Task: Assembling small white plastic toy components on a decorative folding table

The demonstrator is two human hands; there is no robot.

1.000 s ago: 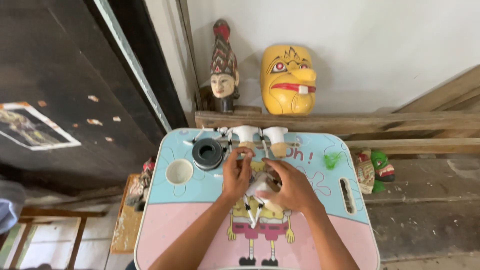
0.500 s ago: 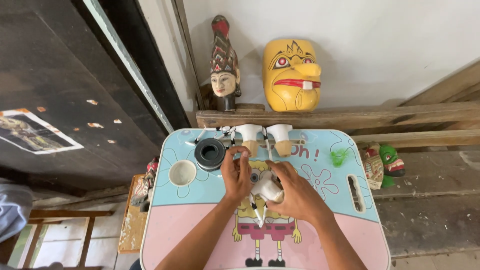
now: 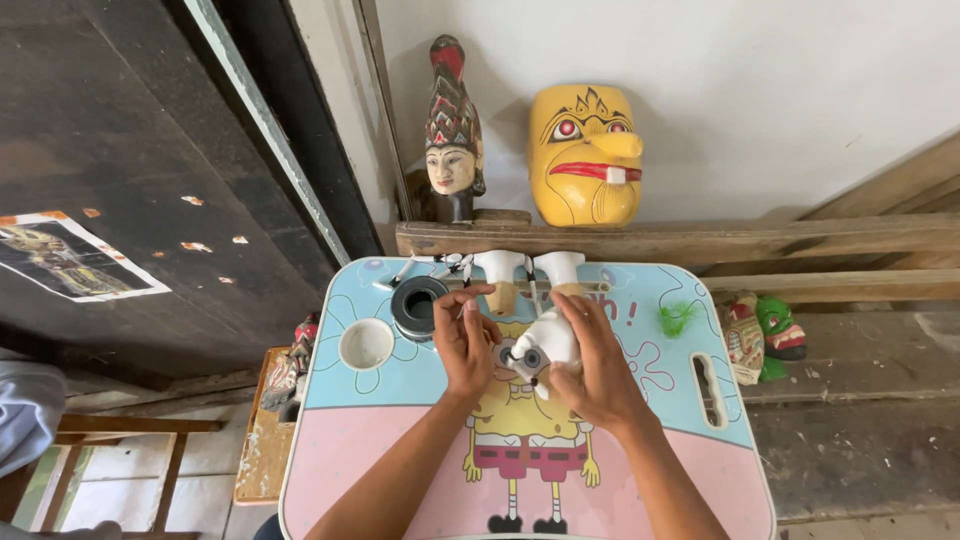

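A: A small lap surface [image 3: 400,440] with a blue top band, a pink lower part and a cartoon print sits in front of a white wall, with a wooden beam [image 3: 700,238] behind it. On the beam stand a yellow mask [image 3: 585,155] and a carved head with a tall crown [image 3: 452,135].

B: And the hands?

A: Both are closed around one small white figure [image 3: 543,345], held just above the middle of the surface. The left hand [image 3: 467,340] grips it from the left with its fingers curled over the top, and the right hand [image 3: 595,365] wraps it from the right and underneath. The figure's dark round eyes face the camera.

B: Anything different from a moment ago?

A: Very little. The grip looks the same as half a second back, and the figure has stayed in the same spot between the palms. The view has shifted a touch, so the work looks like fine, slow handling rather than a move across the surface.

B: What lies around them?

A: Behind the hands stand two more white pieces [image 3: 530,270] with tan bases. To the left are a black round pot [image 3: 418,303] and a white cup [image 3: 366,343], with a green tuft [image 3: 678,318] to the right. Two small painted masks [image 3: 762,335] lie off the right edge.
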